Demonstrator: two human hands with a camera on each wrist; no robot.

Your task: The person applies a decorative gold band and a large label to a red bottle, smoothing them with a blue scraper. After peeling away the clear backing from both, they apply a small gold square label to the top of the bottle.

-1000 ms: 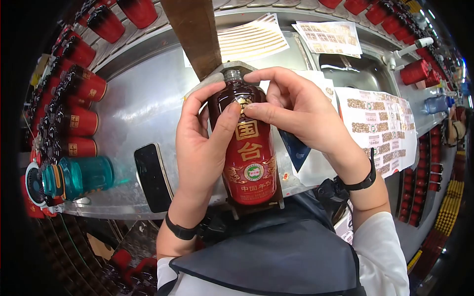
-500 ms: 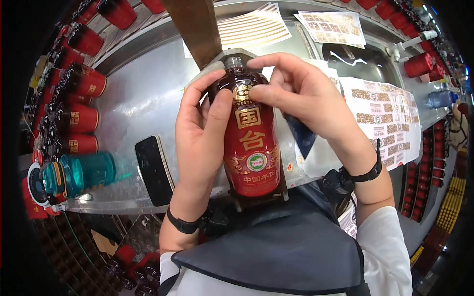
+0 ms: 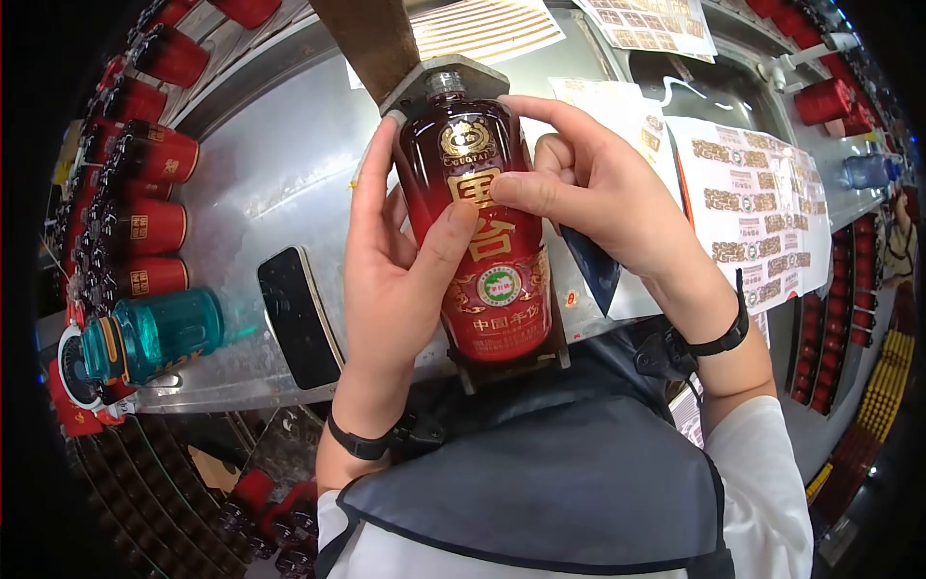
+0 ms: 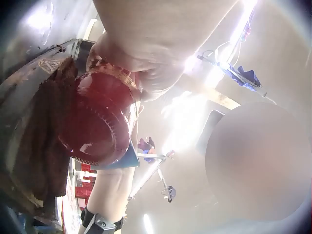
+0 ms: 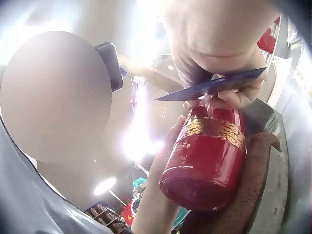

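Note:
A red glass bottle [image 3: 497, 299] with gold characters and a dark shoulder lies on a brown-padded stand [image 5: 256, 170], neck pointing away from me. My left hand [image 3: 391, 270] holds its left side, thumb across the front beside the gold characters. On the other side, my right hand [image 3: 603, 188] rests its thumb on the upper gold character, with the index fingertip at the bottle's shoulder. Curled fingers of that hand also keep a flat, pointed blue piece [image 5: 214, 85], which shows as a dark triangle below the hand in the head view.
Sheets of printed labels [image 3: 748, 207] lie to the right, near a sink [image 3: 694, 92]. A phone [image 3: 299, 318] and a teal water bottle [image 3: 169, 333] are left. Red containers [image 3: 154, 227] line the left edge. A brown post [image 3: 371, 43] rises behind the bottle.
Both thumbs have slid down the bottle's front, from the round gold emblem to the large characters, so the emblem now shows fully. The fingers stay along the sides.

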